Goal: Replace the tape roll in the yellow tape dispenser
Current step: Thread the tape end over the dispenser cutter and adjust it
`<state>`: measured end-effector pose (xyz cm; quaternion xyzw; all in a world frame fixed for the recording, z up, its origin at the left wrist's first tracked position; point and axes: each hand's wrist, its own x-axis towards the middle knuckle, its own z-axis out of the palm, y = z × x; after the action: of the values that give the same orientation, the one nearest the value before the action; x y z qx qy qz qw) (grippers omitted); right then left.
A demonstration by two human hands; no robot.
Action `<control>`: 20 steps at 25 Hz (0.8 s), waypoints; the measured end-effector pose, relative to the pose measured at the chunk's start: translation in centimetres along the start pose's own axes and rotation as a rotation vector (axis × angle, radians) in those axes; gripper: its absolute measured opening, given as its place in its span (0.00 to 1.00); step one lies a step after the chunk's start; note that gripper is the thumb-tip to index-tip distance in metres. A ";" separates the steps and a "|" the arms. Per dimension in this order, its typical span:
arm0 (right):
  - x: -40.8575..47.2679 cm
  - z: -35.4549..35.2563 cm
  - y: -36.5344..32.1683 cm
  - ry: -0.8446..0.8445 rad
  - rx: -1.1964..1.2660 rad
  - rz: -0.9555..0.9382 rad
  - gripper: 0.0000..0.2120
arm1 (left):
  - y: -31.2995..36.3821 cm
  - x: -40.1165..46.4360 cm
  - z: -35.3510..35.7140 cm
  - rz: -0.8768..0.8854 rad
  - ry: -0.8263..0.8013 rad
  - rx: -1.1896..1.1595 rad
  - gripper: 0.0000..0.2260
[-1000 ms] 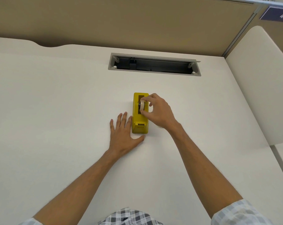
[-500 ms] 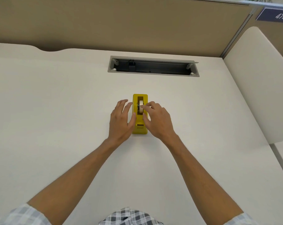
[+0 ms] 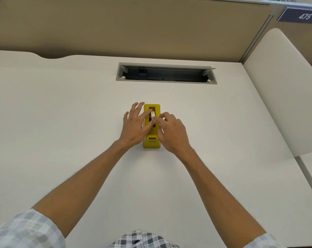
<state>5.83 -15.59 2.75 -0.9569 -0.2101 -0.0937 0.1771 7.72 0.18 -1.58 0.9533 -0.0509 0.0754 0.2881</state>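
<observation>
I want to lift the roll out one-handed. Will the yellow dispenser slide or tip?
Probably not tip: the yellow dispenser lies long and low on the desk. It might slide on that smooth top, so the left hand should brace it. The tape roll looks light.

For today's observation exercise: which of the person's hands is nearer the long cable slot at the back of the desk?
Left. The left hand reaches further up the desk toward the cable slot; the right hand sits lower.
</observation>
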 end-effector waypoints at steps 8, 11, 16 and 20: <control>1.0 -0.1 0.1 -0.015 -0.013 0.021 0.16 | 0.1 0.0 -0.4 0.061 0.042 -0.065 0.19; 1.4 0.0 0.2 -0.026 -0.001 0.040 0.16 | 0.5 0.2 -0.8 0.068 0.037 -0.103 0.20; 1.7 0.2 0.5 -0.046 0.025 0.045 0.16 | 1.0 0.0 -1.1 0.086 0.053 -0.177 0.20; 1.6 0.1 0.4 -0.033 0.014 0.016 0.17 | 0.7 0.3 -1.4 0.102 0.017 -0.103 0.19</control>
<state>7.45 -15.33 2.88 -0.9587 -0.2059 -0.0751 0.1812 7.78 0.37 -0.06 0.9327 -0.1010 0.0952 0.3328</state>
